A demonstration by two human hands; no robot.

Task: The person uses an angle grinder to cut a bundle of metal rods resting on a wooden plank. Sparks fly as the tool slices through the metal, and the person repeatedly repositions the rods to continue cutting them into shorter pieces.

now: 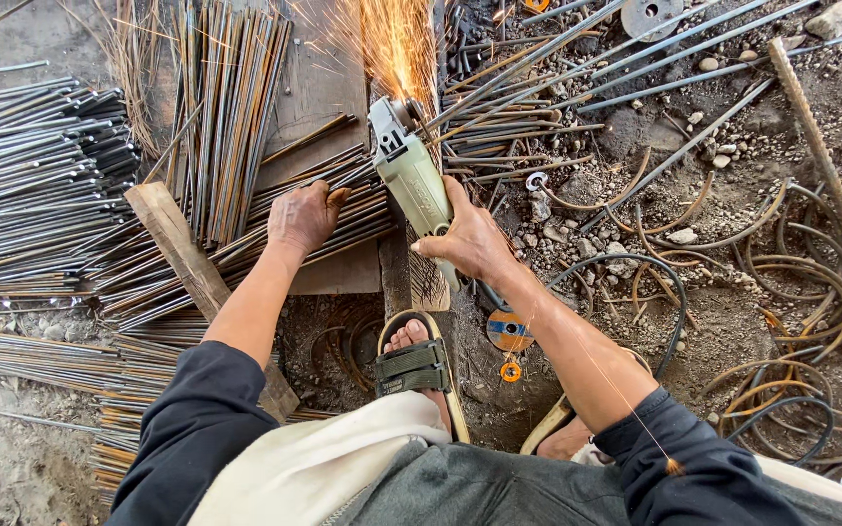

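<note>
Closest to you there's your sandalled foot [415,362] planted on the dirt, with a used orange and blue cutting disc [509,331] lying just beside it on the ground. A black cable [669,292] loops off to the right over the gravel, near a tangle of bent rusty wire rings [801,282].

Your right hand [470,239] is wrapped tight around the body of the pale green angle grinder [409,175], fingers fully closed on it, no gap that I can see. Your left hand [302,216] is pressed palm-down on a bundle of thin steel rods [343,209], fingers curled over the top of them, pinning them against the flat board [328,88] underneath. A wooden plank [182,248] runs diagonally under the rods just left of that hand.

The grinder's front end sits on the rods right past your left hand, and sparks [392,44] are spraying up and away from the contact spot. Further out, more cut rods [226,107] stand in a stack on the board, a big pile of longer rods [31,185] lies off to the left, and long bars [635,58] fan out top right
</note>
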